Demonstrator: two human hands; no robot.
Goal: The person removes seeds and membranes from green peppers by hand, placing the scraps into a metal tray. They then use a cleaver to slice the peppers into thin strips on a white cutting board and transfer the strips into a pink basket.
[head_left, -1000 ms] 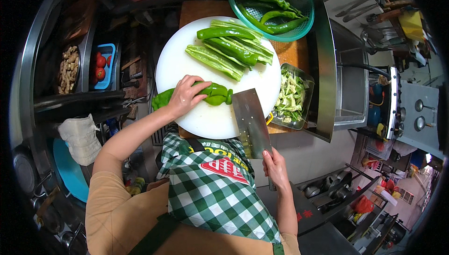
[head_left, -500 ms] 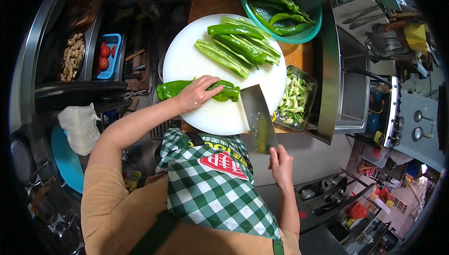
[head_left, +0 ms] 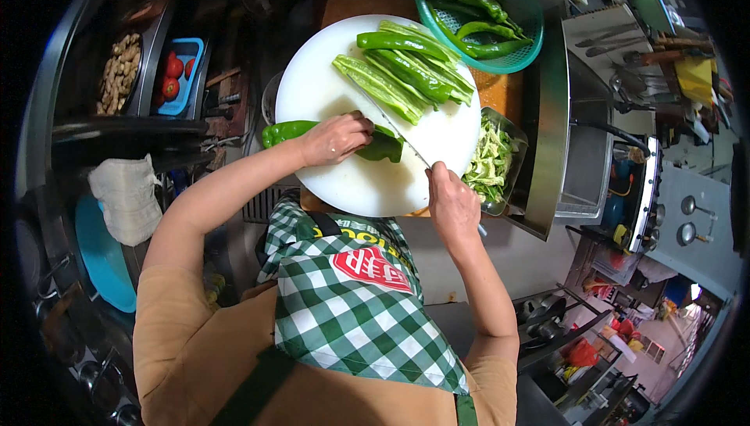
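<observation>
A long green pepper lies crosswise on the round white cutting board. My left hand presses down on it with curled fingers. My right hand grips the cleaver by its handle. The blade is seen nearly edge-on, slanting over the pepper's right end towards the far left. Whether it touches the pepper I cannot tell. Beyond it, several split green peppers are piled at the far side of the board.
A green basket of whole peppers stands at the far right. Pale green scraps fill a metal tray beside the board. A steel sink lies further right. Ginger and a blue tray of tomatoes are at the left.
My right hand has moved up and inward over the board, turning the cleaver from broadside to edge-on. The fingers of my left hand have curled in on the pepper.
</observation>
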